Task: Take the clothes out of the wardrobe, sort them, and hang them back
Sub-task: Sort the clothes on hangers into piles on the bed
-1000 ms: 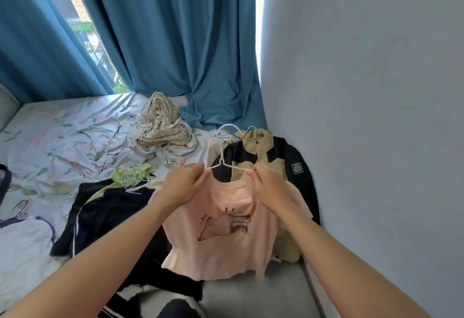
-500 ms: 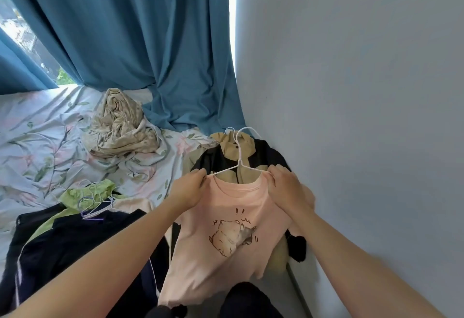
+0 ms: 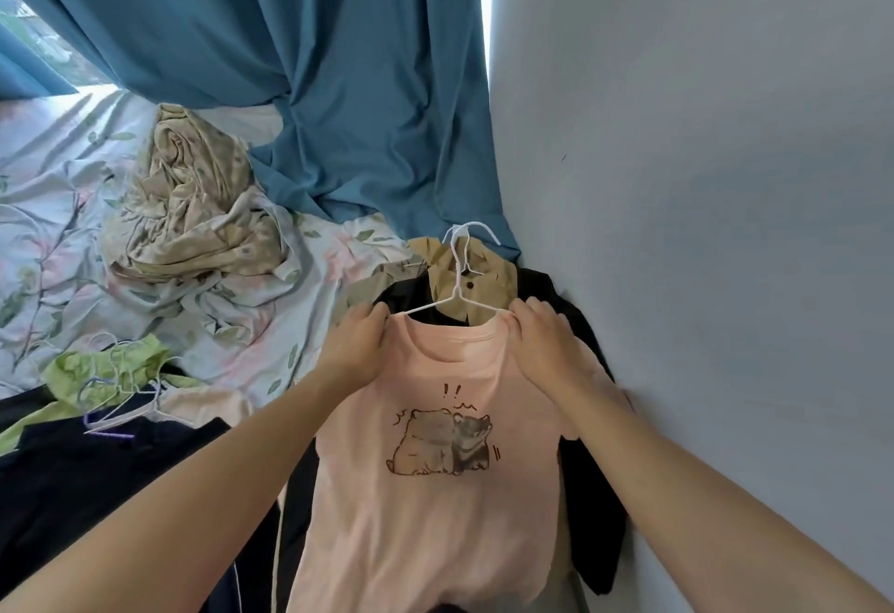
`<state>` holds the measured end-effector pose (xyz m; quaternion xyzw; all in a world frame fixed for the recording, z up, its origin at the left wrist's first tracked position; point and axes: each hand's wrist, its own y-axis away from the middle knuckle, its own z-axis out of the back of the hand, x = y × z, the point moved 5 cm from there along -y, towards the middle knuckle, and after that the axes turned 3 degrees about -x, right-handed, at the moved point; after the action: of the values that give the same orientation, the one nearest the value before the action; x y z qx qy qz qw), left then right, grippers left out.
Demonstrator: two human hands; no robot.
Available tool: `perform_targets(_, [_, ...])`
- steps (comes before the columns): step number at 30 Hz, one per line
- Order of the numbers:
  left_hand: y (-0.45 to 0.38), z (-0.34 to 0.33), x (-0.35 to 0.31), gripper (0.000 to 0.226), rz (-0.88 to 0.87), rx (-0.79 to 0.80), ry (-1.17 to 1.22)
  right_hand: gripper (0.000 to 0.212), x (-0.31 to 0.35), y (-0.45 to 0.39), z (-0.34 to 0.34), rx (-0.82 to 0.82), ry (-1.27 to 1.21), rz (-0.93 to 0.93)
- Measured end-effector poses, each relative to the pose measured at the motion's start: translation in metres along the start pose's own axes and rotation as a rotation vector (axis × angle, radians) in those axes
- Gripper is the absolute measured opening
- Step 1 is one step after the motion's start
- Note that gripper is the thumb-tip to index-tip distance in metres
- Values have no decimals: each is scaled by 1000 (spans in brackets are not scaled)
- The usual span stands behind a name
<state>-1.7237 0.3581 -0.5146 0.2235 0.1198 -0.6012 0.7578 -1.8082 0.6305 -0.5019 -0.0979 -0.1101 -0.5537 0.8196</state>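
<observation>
You are gripping the pink T-shirt at its shoulders, left hand and right hand each pinching cloth over the white hanger between them. Uneven tugging is risking a shoulder slipping off the wire.

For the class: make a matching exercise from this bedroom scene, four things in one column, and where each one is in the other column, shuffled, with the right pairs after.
Things
1. pink cartoon-print T-shirt
2. crumpled beige patterned cloth
3. lime-green garment
4. teal curtain

Places
A. hanging behind the bed
B. heaped on the floral sheet
C. held up at the shoulders on a white wire hanger
D. lying at the left under loose wire hangers

Pairs: 1-C, 2-B, 3-D, 4-A
</observation>
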Motion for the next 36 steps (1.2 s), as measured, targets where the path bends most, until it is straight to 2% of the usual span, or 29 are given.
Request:
perform_targets(2, [-25,-29,20,14,-12,-13,-52,22,-14,-19,-36,-1,14,-39])
perform_targets(4, [-37,-56,39,40,-22,-13,-116,19,-21,-27,-70,-21,49,-99])
perform_targets(6, [-36,-79,60,56,-6,-6,-134,31,-14,-20,-103,-22,45,-113])
perform_targets(8, [-26,-102,90,60,6,16,-148,40,7,-3,-135,7,23,-54])
perform_targets(12, [1,-123,153,57,50,12,-123,44,65,34,-199,157,-16,116])
perform_targets(15, [25,-118,191,68,89,-8,-105,46,115,48,-230,192,-67,184])
perform_targets(19, [77,-97,259,52,121,-113,-124,44,194,63,-259,255,-72,260])
perform_targets(24, [157,-63,371,53,265,-161,-165,46,305,79,-302,336,-120,358])
perform_targets(27, [204,-49,444,60,380,-129,-207,52,369,87,-334,419,-109,383])
perform_targets(31, [260,-43,529,65,509,-49,-188,54,438,98,-379,612,-120,341])
perform_targets(36, [287,-37,590,66,549,-13,-199,57,476,95,-419,642,-15,293])
